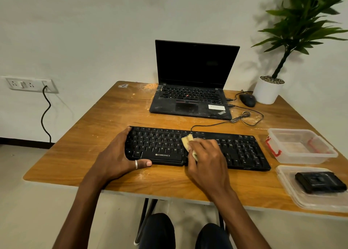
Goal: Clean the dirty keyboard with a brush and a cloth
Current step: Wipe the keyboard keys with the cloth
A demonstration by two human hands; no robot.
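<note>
Both hands work mid-frame: left hand (120, 152) grips the keyboard (235, 150); right hand (205, 154) presses the cloth (187, 142), wiping; right-side keys probably next.

Head camera, worn, looks forward-down (close, wide-angle) — over the table (113, 116).
</note>
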